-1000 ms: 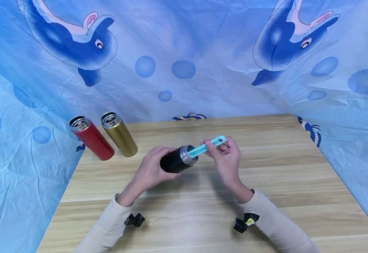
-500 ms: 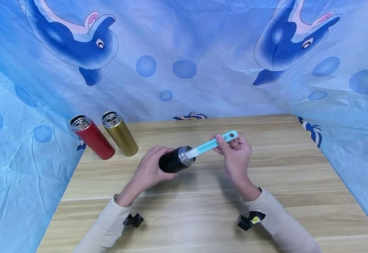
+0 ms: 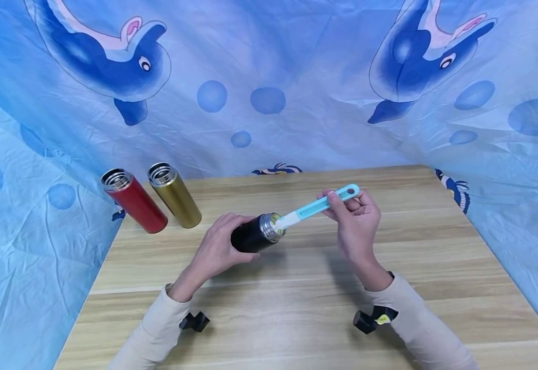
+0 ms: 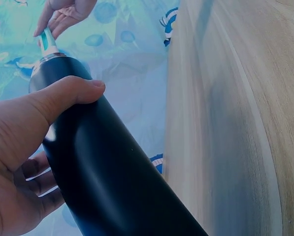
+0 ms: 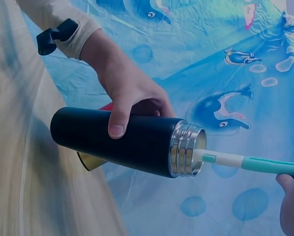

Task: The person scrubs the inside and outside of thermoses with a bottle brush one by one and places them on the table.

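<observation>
My left hand (image 3: 220, 246) grips a black vacuum flask (image 3: 249, 236) round its body, thumb on the near side. The flask is lidless and held tilted above the table, its threaded steel mouth (image 5: 187, 150) facing right. My right hand (image 3: 360, 231) pinches the teal handle of a bottle brush (image 3: 315, 207) between thumb and fingers. The brush's white neck (image 5: 228, 159) enters the mouth, and its head is mostly hidden inside the flask. A little yellow shows within the rim in the head view.
A red flask (image 3: 139, 205) and a gold flask (image 3: 178, 203), both lidless, stand at the back left of the wooden table (image 3: 287, 318). Behind and beside the table hangs a blue dolphin-print sheet (image 3: 305, 139).
My right hand has moved right and slightly away, drawing the brush partly out of the black flask so its white neck shows. The left hand and flask have shifted slightly left.
</observation>
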{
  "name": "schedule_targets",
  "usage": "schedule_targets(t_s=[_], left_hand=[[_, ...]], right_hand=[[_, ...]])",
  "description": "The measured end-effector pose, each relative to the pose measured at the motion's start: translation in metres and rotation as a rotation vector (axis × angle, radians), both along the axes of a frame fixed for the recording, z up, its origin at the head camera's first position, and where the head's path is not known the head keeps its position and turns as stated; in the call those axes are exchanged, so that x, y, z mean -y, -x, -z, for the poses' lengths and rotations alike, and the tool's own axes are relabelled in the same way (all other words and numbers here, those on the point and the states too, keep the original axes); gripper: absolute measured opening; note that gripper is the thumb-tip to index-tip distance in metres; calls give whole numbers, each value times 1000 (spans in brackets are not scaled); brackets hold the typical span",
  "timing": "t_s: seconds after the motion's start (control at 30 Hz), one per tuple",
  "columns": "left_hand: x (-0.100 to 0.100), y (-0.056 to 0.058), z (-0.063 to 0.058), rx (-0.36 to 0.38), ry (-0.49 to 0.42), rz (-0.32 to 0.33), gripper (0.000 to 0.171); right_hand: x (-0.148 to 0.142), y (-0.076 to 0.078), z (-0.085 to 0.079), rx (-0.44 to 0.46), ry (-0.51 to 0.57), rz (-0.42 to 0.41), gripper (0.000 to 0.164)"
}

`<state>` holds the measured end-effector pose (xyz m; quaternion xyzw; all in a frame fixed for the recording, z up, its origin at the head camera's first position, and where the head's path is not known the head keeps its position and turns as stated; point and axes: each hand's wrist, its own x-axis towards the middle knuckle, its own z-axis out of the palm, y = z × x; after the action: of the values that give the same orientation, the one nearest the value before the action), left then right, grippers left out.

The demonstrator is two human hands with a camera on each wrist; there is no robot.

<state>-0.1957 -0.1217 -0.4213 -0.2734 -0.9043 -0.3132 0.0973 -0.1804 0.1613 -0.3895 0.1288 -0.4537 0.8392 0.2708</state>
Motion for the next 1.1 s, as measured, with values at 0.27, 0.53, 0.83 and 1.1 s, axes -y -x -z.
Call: schedule_targets(t_s=[0.27, 0.53, 0.83, 1.1], left_hand=[[4, -1, 0, 26, -7, 5, 79], [5, -1, -1, 40, -34, 0, 78], [7, 0, 0, 30, -23, -18, 77], [8, 0, 3, 5, -13, -27, 77]], right_hand=[[-4, -2, -2, -26, -4, -59, 10], [-11, -1, -4, -49, 6, -76, 10], [-13, -1, -6, -60, 42, -56, 11], [-17, 0, -9, -72, 75, -46, 11]])
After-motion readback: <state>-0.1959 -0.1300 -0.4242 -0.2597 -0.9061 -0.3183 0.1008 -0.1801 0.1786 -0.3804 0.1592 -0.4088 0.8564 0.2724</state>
